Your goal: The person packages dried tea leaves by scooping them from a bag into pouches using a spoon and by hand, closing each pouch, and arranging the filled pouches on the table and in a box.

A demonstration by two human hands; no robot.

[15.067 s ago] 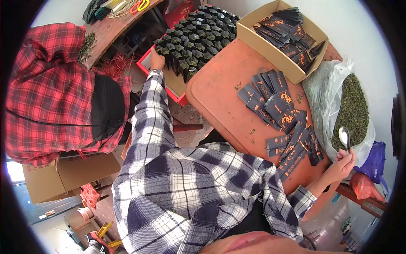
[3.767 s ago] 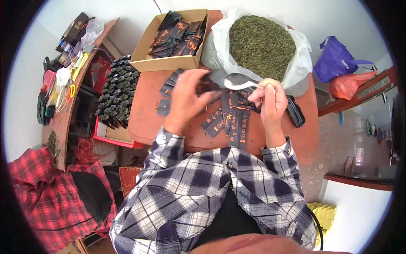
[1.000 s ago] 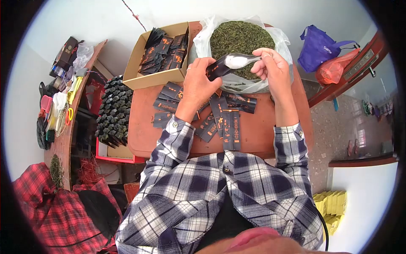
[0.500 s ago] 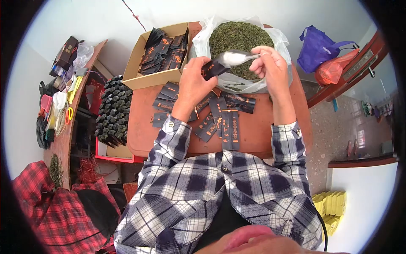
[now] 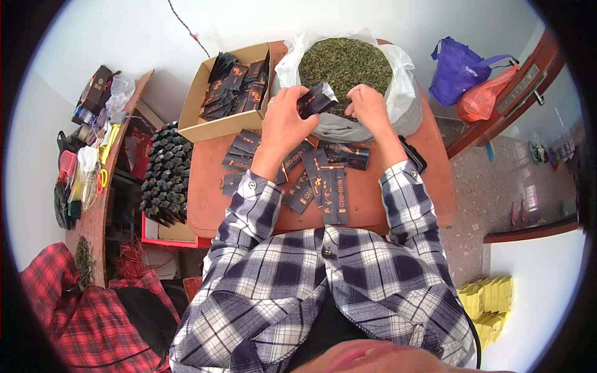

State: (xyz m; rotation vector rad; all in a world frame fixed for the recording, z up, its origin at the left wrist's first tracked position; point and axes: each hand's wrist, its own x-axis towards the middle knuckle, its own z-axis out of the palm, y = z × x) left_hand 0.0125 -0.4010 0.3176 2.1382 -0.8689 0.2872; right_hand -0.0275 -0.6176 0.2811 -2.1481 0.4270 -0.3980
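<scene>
My left hand (image 5: 285,123) is wrapped round a small black packet (image 5: 315,101) with orange print, tilted over the near left rim of the bag. Its pale, shiny mouth points right, toward my other hand. My right hand (image 5: 370,109) is closed with fingertips pressed together, just above dried green leaves (image 5: 345,62). What those fingers hold, if anything, is hidden. The leaves fill a clear plastic bag (image 5: 407,87) with its rim folded outward. Below my hands, several flat black packets (image 5: 334,196) lie overlapping on the reddish-brown table (image 5: 385,205).
A cardboard box (image 5: 193,127) of black packets stands at the table's back left. Bundled black packets (image 5: 166,168) stand in a red-edged box beside the table. A dark phone-like object (image 5: 413,155) lies by my right forearm. A purple bag (image 5: 460,71) hangs at right.
My right hand has moved left and down toward the leaves; the shiny clear and white thing it held at the packet no longer shows. My left hand still holds the packet.
</scene>
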